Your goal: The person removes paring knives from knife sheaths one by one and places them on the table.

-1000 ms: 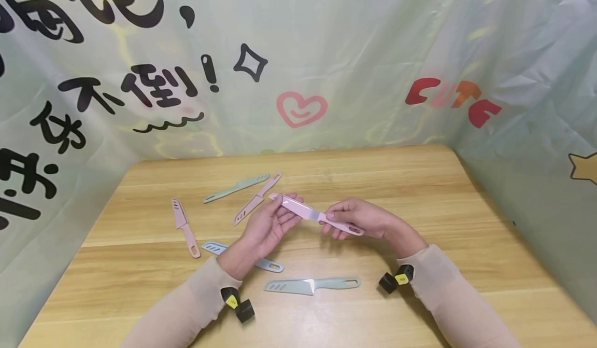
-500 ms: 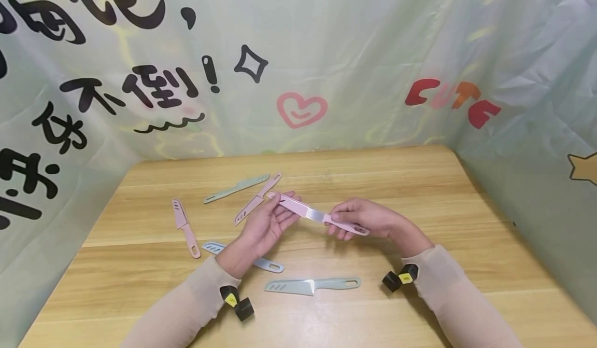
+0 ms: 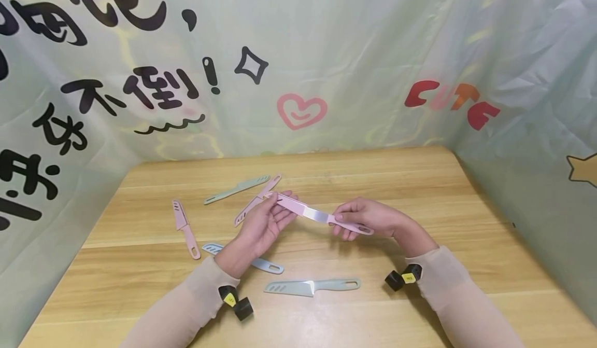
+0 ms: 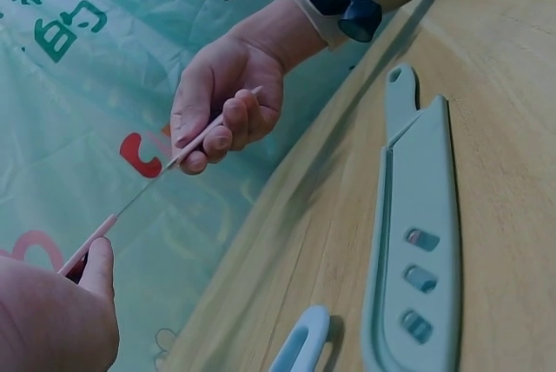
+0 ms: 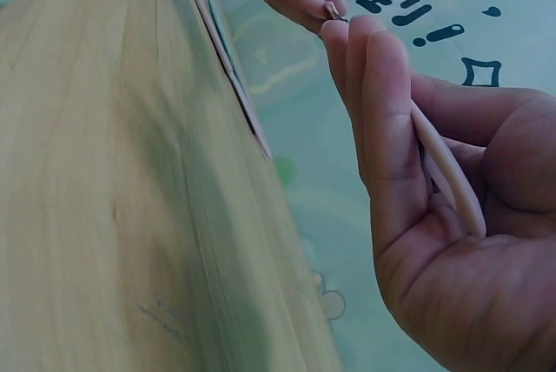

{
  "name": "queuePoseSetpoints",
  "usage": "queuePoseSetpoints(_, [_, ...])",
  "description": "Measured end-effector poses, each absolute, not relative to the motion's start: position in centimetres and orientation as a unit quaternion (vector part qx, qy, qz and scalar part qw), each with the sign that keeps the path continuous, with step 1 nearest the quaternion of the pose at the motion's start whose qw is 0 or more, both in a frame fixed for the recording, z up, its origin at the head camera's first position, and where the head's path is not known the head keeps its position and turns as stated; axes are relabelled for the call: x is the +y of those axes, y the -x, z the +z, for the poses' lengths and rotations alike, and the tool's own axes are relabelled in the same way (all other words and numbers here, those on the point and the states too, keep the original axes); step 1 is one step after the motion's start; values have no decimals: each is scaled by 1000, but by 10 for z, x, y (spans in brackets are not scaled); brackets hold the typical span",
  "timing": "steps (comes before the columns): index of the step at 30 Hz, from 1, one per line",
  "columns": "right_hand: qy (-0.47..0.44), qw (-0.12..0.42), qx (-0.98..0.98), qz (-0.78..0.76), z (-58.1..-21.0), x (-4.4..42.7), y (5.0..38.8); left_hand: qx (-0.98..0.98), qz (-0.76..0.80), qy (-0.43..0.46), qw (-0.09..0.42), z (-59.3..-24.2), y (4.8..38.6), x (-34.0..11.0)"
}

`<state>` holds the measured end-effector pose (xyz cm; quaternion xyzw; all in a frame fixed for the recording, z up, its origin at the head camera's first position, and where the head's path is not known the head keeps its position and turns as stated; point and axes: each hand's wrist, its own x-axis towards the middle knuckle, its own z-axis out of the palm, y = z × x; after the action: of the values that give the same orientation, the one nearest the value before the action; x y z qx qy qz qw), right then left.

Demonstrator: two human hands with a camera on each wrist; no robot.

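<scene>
In the head view my left hand (image 3: 258,228) pinches a pink blade sheath (image 3: 292,205) between thumb and fingers. My right hand (image 3: 366,216) grips the pink handle of a knife (image 3: 351,225). A stretch of bare shiny blade shows between sheath and handle, its tip end still inside the sheath. Both hands hold the knife above the table. In the left wrist view the thin blade (image 4: 143,191) runs edge-on between the hands. The right wrist view shows the handle (image 5: 452,168) lying in the curled fingers, partly hidden by them.
On the wooden table (image 3: 420,296) lie a green sheathed knife (image 3: 336,284) in front, a blue one (image 3: 269,266) partly under the left forearm, and a pink one (image 3: 186,228) at left. Behind the left hand, a green one (image 3: 235,190) lies near another pink one (image 3: 268,184).
My right hand has moved a little to the right with the knife, so more blade shows out of the sheath. The left hand has shifted slightly left.
</scene>
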<state>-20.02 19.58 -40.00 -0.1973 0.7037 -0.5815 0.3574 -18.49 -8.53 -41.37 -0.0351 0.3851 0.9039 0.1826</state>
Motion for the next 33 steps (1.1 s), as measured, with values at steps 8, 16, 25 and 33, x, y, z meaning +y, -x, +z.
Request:
queuePoseSetpoints(8, [199,357,708,-576,-397,199,199,390,903,40,175,-412,186,-87])
queuePoseSetpoints(16, [205,351,718,-565,-395,202,200,387,904,34,177,-410,187,-91])
queuePoseSetpoints(25, [205,344,724,-561,-393,207,200,392,902,38,178,-408,189,-94])
queuePoseSetpoints(33, [211,343,726,-558,-391,210,200,380,907,51,172,-407,191,-96])
